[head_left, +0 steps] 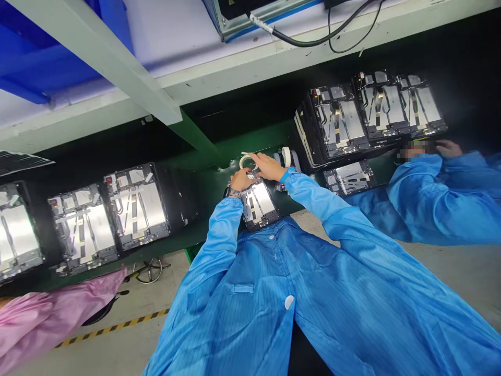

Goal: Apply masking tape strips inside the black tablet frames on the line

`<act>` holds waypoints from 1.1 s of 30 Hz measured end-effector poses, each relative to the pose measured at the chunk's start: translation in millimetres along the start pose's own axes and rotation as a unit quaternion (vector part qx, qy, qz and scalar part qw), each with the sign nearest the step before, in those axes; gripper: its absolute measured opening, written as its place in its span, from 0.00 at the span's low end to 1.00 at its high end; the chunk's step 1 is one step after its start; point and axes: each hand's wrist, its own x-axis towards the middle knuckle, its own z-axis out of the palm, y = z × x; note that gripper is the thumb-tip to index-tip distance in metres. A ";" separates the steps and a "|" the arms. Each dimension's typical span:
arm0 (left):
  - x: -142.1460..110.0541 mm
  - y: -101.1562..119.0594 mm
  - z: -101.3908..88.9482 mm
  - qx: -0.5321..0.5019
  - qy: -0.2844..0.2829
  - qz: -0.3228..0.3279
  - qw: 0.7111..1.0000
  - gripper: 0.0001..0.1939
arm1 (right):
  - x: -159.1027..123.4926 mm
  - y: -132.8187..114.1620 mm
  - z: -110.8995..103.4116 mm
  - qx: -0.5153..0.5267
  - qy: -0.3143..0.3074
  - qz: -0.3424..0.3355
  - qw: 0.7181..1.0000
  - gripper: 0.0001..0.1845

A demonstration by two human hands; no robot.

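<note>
An open tablet-like device (259, 204) with a silver inner plate and black flat cables lies at the belt's near edge in front of me. My left hand (241, 180) rests on its far left corner, fingers curled around a white tape roll (246, 162). My right hand (269, 166) reaches over the same roll, its fingers pinched on the tape's loose end. Both arms wear blue sleeves. A second white tape roll (286, 156) stands just right of my right hand.
Several similar open devices (136, 205) lie on the green belt (203, 183) at left, and more are stacked at right (344, 122). A co-worker in blue (438, 193) leans there; a pink sleeve (47, 313) shows lower left. A grey frame beam (117, 62) crosses overhead.
</note>
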 end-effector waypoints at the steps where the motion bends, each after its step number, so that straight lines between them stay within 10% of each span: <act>1: 0.4 0.1 -1.5 -0.005 -0.005 -0.004 1.000 0.32 | 0.1 2.2 -2.9 0.031 0.003 0.014 0.999 0.48; 9: 4.8 -2.4 -6.7 -0.026 -0.019 -0.010 0.999 0.32 | 1.2 -5.4 -12.0 0.068 -0.176 0.027 0.982 0.43; 33: 7.7 -6.0 -8.2 -0.044 -0.020 -0.003 0.999 0.33 | 23.3 -34.3 -7.2 -0.072 -0.212 0.031 0.974 0.44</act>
